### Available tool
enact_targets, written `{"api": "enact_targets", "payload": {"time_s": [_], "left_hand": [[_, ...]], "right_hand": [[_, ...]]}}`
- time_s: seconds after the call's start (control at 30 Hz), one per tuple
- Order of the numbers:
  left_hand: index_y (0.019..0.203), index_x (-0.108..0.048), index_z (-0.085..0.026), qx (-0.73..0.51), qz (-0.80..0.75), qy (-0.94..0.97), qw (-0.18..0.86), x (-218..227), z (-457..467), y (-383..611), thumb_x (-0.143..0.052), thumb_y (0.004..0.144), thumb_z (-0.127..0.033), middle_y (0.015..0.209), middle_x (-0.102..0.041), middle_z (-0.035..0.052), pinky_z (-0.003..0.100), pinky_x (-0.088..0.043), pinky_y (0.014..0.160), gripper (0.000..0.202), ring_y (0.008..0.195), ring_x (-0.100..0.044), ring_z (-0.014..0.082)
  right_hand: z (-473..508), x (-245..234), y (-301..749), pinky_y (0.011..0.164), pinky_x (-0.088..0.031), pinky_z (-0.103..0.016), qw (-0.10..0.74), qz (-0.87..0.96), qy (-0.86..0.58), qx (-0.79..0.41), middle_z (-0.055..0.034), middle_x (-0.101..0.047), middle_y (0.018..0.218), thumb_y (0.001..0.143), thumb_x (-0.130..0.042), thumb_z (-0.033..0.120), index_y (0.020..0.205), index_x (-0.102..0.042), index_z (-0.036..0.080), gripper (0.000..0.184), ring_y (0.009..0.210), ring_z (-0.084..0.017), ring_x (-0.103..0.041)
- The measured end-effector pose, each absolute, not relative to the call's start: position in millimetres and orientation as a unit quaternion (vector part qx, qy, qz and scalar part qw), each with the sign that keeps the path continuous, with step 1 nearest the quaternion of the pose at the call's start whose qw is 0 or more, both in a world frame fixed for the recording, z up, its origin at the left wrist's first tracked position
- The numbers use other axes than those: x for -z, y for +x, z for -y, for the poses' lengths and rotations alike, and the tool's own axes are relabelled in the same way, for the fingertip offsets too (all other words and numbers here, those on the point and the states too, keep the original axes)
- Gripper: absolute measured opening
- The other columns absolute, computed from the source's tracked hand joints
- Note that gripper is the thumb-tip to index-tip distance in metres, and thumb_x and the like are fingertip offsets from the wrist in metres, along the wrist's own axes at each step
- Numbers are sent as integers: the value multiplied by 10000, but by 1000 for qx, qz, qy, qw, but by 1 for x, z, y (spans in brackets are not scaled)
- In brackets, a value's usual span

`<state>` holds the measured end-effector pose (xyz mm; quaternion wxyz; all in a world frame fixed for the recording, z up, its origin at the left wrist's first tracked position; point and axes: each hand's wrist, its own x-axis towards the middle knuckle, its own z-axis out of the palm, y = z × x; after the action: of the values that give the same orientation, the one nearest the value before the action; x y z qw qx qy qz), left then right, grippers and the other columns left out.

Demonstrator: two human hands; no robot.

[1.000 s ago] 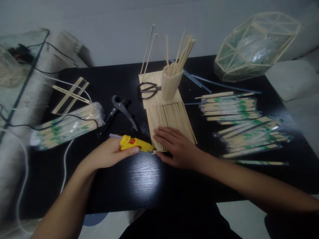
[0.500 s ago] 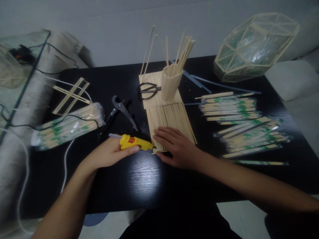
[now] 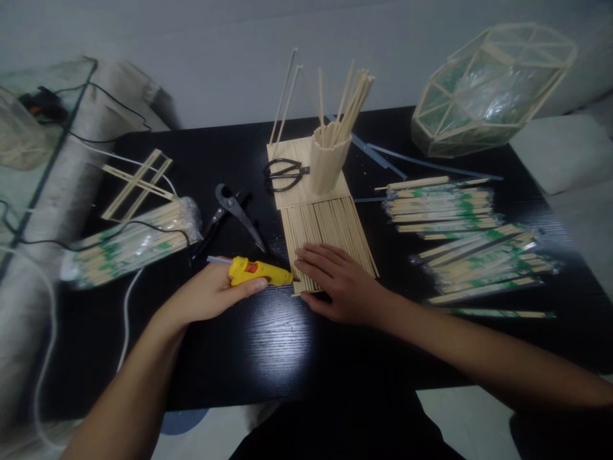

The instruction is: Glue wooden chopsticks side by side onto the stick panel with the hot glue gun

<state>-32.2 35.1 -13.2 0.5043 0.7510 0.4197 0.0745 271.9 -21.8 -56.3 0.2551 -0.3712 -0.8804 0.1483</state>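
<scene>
My left hand [image 3: 211, 292] is wrapped round a yellow hot glue gun [image 3: 261, 273] with a glue stick poking out of its back. The gun's nozzle is at the near left edge of a row of wooden sticks [image 3: 330, 227] laid side by side. Over the near end of that row lies my right hand [image 3: 342, 284], flat with fingers stretched out. Beyond the sticks is a flat wooden panel [image 3: 292, 150]. On it stand a holder made of sticks [image 3: 328, 166], filled with loose sticks, and black-handled scissors [image 3: 282, 176].
Pliers [image 3: 234, 207] lie open left of the sticks. Further left are a bag of wrapped chopsticks [image 3: 136, 246] and a crossed stick frame [image 3: 138, 185]. Wrapped chopsticks [image 3: 483, 262] are piled on the right, below a faceted stick frame [image 3: 493, 96]. Cables cross the left side.
The glue gun's nozzle has shifted very slightly up along the edge of the sticks. My right hand stays in place.
</scene>
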Motion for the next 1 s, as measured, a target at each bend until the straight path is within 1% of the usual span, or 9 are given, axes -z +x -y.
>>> {"api": "enact_targets", "payload": {"time_s": [0.23, 0.37, 0.5, 0.67, 0.83, 1.0], "left_hand": [[1002, -792, -204, -85, -419, 755, 496, 14, -35, -32, -655, 1058, -534, 696, -663, -8, 206, -517, 541, 363, 626, -621, 144], [967, -778, -200, -88, -424, 752, 497, 15, -34, -32, -655, 1057, -521, 702, -665, -10, 210, -517, 550, 356, 621, -612, 139], [929, -759, -197, -84, -429, 750, 496, 14, -35, -33, -658, 1051, -539, 707, -669, -6, 211, -508, 539, 377, 613, -607, 138], [964, -772, -201, -87, -431, 749, 496, 12, -35, -33, -658, 1054, -534, 713, -669, -10, 213, -518, 548, 364, 610, -607, 137], [991, -787, -202, -87, -434, 746, 497, 13, -35, -32, -671, 1048, -539, 716, -679, -10, 205, -519, 540, 361, 601, -607, 135], [1031, -810, -216, -89, -441, 737, 504, 14, -35, -32, -687, 1039, -527, 714, -688, -16, 194, -526, 537, 335, 579, -603, 126]], "right_hand": [[22, 58, 272, 1270, -508, -586, 255, 882, -369, -145, -199, -654, 1580, 1062, -652, 322, 1573, -578, 151, 544, 1544, -335, -564], [22, 58, 273, 1265, -516, -576, 257, 885, -364, -133, -215, -663, 1564, 1077, -632, 334, 1518, -611, 107, 497, 1527, -345, -582], [22, 58, 272, 1262, -518, -585, 257, 884, -366, -139, -208, -661, 1568, 1072, -636, 326, 1534, -602, 132, 503, 1535, -339, -577], [21, 58, 272, 1267, -524, -555, 254, 886, -368, -122, -191, -668, 1562, 1081, -627, 348, 1514, -615, 137, 482, 1522, -327, -593], [21, 57, 273, 1277, -505, -568, 259, 886, -361, -133, -218, -659, 1565, 1065, -656, 316, 1530, -603, 109, 512, 1536, -339, -572], [21, 57, 272, 1268, -514, -570, 261, 886, -361, -130, -231, -664, 1553, 1075, -641, 326, 1510, -604, 74, 504, 1519, -350, -584]]}}
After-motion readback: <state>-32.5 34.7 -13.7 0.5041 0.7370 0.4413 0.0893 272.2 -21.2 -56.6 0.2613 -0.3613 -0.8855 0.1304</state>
